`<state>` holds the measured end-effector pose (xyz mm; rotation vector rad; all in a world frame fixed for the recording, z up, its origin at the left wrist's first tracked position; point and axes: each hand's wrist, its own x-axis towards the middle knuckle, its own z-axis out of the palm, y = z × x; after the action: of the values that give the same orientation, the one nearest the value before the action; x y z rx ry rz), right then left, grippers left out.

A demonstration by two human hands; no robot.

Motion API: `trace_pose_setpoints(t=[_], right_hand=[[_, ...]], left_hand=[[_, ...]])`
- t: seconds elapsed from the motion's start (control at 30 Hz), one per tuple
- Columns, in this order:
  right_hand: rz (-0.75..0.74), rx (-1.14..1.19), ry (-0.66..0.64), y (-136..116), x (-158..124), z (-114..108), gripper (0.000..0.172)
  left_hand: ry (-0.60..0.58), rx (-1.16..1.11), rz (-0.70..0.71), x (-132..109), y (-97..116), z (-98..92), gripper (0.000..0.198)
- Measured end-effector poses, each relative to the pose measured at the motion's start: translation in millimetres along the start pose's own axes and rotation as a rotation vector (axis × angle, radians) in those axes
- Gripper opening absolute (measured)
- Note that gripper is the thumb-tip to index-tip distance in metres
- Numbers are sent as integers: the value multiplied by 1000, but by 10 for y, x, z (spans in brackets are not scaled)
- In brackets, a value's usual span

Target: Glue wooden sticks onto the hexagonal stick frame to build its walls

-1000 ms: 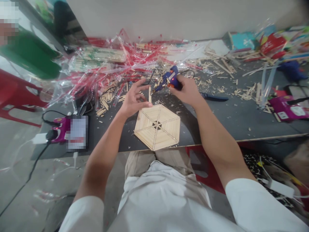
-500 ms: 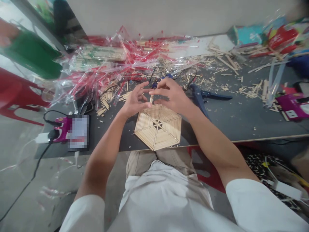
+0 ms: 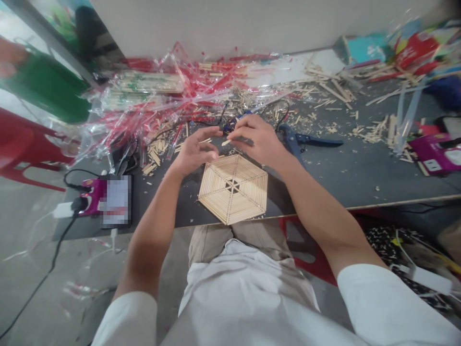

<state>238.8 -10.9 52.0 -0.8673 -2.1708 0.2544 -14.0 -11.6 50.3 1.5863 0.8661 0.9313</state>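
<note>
A hexagonal panel of thin wooden sticks [image 3: 248,192] lies flat on the dark table near its front edge, with a small opening at its centre. Just beyond its far side, my right hand [image 3: 257,139] pinches a short wooden stick [image 3: 225,142] between thumb and fingertips. My left hand [image 3: 198,149] hovers at the panel's far left corner, thumb and fingers apart, with nothing seen between them. Behind the right hand sits a dark blue object [image 3: 230,126], partly hidden. To the right lies a blue-handled cutter [image 3: 298,142].
Plastic-wrapped chopsticks [image 3: 154,81] and red wrappers pile up at the back left. Cut stick pieces [image 3: 374,134] are scattered across the table. A phone [image 3: 115,199] and a purple power strip [image 3: 91,197] with cables lie left; another purple strip [image 3: 437,153] lies right.
The short stick stood between both hands; now only the right hand holds it, tilted more level. My left hand has drawn back to the left, its fingers apart.
</note>
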Motion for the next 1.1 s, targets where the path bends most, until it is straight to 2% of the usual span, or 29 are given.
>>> trace_pose_setpoints(t=[0.17,0.37,0.5,0.73,0.97,1.1], right_hand=[[24,-36,60,65,-12,12,12],[-19,-84,113,47,-20,40,13],[-27,-77,137,-13,-16,42,14],[-47,-26,153,-35,-4,38,16],[-50,-19,154,-77,-6,22,15],[-40,-12,151,-59,-8,36,15]], left_hand=[[221,74,19,15,28,33,41],[268,106,-4,-8,49,79,22],[248,128,-32,-36,99,149,19],[189,161,-17,-57,109,187,31],[66,214,34,-49,112,214,24],[101,201,10,-60,108,225,29]])
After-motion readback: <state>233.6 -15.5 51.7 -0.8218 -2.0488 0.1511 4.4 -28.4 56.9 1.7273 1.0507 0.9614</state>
